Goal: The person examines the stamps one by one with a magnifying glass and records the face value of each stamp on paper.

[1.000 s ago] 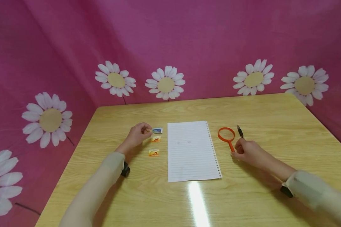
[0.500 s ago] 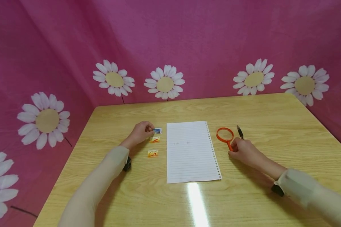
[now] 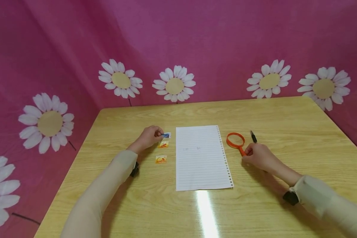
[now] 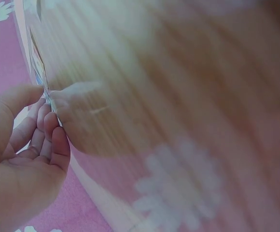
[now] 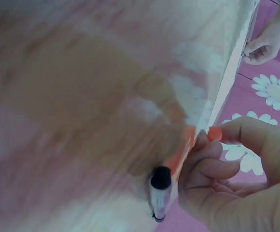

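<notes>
In the head view my left hand (image 3: pixel 148 136) pinches the left edge of a small blue picture stamp (image 3: pixel 168 135). The fingertips cover part of it. Just below lie two orange-and-yellow stamps, one (image 3: pixel 163 144) close under the hand and one (image 3: pixel 161 159) nearer me. On the right, my right hand (image 3: pixel 261 157) pinches the handle of an orange magnifying glass (image 3: pixel 242 151); its ring points away from me, left of the hand. The handle's end (image 5: pixel 215 133) shows between thumb and finger in the right wrist view.
A lined sheet of paper (image 3: pixel 202 168) with faint handwriting lies between the hands. Beyond my right hand a black-tipped pen (image 3: pixel 253 136) lies on the wooden table (image 3: pixel 131 211), partly hidden. A pink flowered cloth (image 3: pixel 214 43) hangs behind.
My left fingers have shifted slightly right, further over the blue stamp. My right hand has moved a little up the magnifying glass handle, covering more of it.
</notes>
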The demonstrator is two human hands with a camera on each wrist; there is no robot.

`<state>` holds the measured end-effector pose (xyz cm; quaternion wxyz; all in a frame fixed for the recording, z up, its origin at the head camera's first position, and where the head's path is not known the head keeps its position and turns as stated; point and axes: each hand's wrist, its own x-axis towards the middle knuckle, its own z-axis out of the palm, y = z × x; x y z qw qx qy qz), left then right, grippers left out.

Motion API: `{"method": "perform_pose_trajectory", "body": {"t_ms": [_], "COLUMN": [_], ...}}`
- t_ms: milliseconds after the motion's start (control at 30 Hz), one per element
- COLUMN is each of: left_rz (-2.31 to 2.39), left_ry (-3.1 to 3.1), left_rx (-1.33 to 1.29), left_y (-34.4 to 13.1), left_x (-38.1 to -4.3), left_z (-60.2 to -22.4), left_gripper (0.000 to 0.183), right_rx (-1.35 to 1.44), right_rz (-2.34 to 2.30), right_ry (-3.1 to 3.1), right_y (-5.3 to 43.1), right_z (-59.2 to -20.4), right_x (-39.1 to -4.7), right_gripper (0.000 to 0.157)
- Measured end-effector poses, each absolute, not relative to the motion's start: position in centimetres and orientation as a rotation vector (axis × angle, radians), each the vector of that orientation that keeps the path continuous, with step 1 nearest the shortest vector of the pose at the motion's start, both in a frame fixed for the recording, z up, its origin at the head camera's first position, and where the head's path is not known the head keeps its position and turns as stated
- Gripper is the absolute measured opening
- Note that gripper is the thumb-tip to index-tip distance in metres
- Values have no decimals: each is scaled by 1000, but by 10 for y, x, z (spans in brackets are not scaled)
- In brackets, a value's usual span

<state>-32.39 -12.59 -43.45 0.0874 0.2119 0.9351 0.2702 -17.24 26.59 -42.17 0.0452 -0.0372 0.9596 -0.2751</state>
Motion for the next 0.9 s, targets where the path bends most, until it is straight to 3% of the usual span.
{"method": "perform_pose_trajectory", "body": {"t_ms": [900], "left_rz": [840], "left_ry": [2750], "left_rx": [579], "left_y": [-126], "left_x": [-325], "left_z": [-434], "left_gripper": [14], "right_rx": [-407], "right_rz": [-856], "right_ry": [3071], "right_y": [268], "right_z": [-414], "right_x": [-192], "right_gripper": [13]}}
